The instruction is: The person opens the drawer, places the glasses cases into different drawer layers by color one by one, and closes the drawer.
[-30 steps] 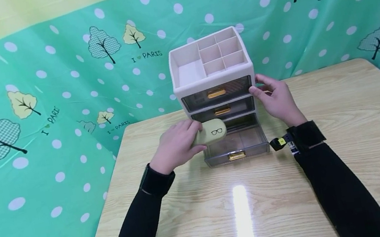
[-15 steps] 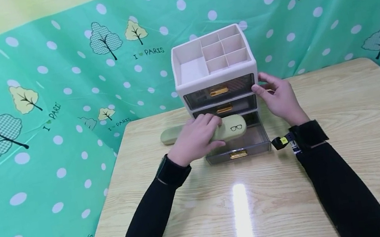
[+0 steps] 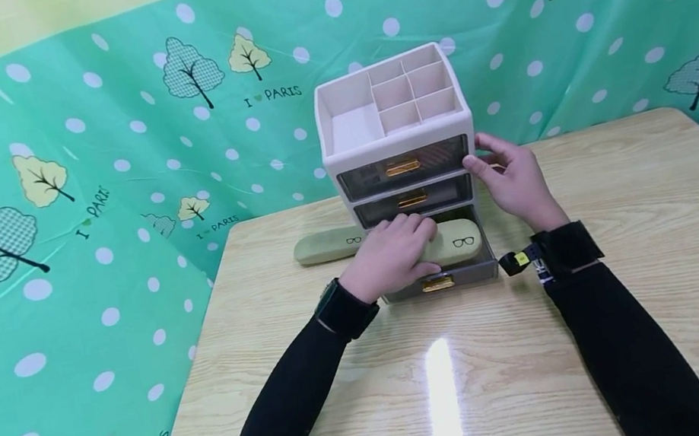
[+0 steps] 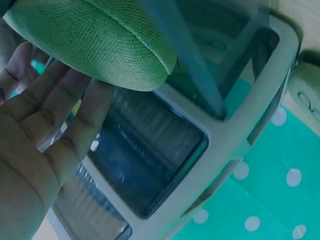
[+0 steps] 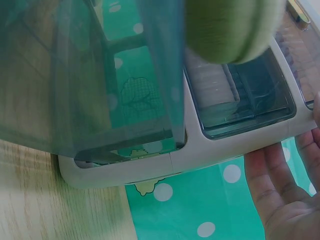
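Observation:
My left hand (image 3: 394, 257) grips a pale green glasses case (image 3: 454, 242) with a small glasses drawing, holding it over the pulled-out bottom drawer (image 3: 440, 282). In the left wrist view, the woven case (image 4: 110, 45) is against my fingers. At the right side of the white drawer organizer (image 3: 399, 139), my right hand (image 3: 520, 185) holds the edge, thumb by the front and fingers along the side. The right wrist view shows those fingers (image 5: 265, 175) against the side wall. Both upper drawers are closed.
A second green glasses case (image 3: 329, 245) lies on the wooden table (image 3: 638, 239), left of the organizer. The organizer's divided top tray (image 3: 352, 129) has several compartments. A green patterned cloth (image 3: 120, 133) hangs behind the table.
My left hand has carried the glasses case rightward and lower, over the open drawer. The second case behind it has come into sight. My right hand stays at the organizer's side.

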